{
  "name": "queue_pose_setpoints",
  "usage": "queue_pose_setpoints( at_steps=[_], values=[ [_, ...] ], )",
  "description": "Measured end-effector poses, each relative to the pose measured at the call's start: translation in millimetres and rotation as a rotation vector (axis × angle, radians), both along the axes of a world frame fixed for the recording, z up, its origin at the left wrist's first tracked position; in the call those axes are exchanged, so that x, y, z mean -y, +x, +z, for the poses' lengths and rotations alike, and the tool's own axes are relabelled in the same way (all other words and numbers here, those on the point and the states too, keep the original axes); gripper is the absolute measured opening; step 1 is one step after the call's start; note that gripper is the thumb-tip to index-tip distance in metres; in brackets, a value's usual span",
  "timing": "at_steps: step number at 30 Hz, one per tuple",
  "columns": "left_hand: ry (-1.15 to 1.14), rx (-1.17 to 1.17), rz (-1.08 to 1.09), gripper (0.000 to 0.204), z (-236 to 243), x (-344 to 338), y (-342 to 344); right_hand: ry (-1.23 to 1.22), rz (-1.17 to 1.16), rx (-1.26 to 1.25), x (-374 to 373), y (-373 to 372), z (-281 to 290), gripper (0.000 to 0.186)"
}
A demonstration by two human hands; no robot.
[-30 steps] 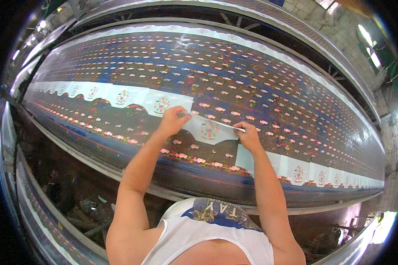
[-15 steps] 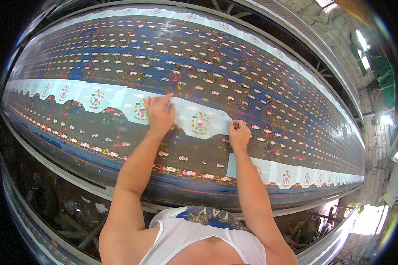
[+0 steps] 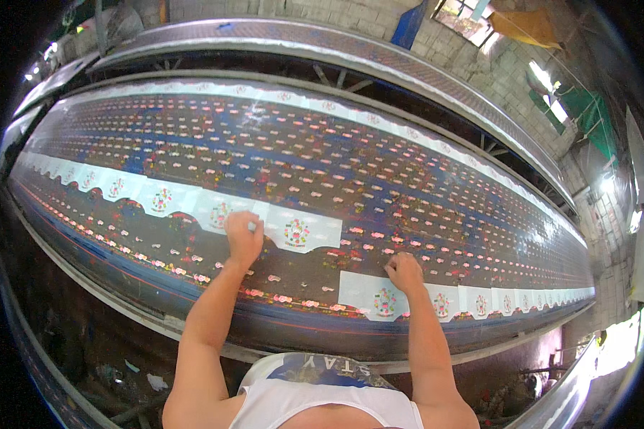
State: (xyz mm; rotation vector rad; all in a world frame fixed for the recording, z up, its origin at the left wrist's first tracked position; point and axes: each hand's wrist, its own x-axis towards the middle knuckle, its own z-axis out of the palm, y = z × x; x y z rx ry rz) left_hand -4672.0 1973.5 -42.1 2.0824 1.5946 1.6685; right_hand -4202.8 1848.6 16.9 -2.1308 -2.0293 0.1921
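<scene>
A pale blue-white fabric panel (image 3: 315, 225) with a round cartoon print and a curved lower edge lies flat on the long dark printing table. It ends a row of similar overlapping panels (image 3: 161, 196) running off to the left. My left hand (image 3: 244, 236) is over the join beside this panel, its fingers curled in and nothing visible in them. My right hand (image 3: 406, 272) is to the right, apart from that panel, just above a nearer row of panels (image 3: 363, 293). Its fingers are bent together with nothing seen between them.
Rows of small pink and white marks and paint stains cover the tabletop (image 3: 293, 275). Another strip of panels (image 3: 329, 106) lines the far side. Beyond it stands a second long table (image 3: 265, 32). The near table rail (image 3: 157, 325) runs in front of me.
My right hand has let go of the panel's right corner and moved right and nearer to me. My left hand's spread fingers have curled in. The view has tilted up.
</scene>
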Motion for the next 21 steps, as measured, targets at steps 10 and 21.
queue_pose_setpoints(
  at_steps=[10,21],
  values=[
    [-0.186,-0.121,-0.388,0.016,34.2,101.6,133.1,-0.163,0.311,0.228,50.8,60.0,14.7,0.013],
    [-0.365,-0.525,-0.561,0.026,54.0,159.4,231.8,-0.277,0.646,-0.576,107.1,60.9,63.9,0.019]
  ],
)
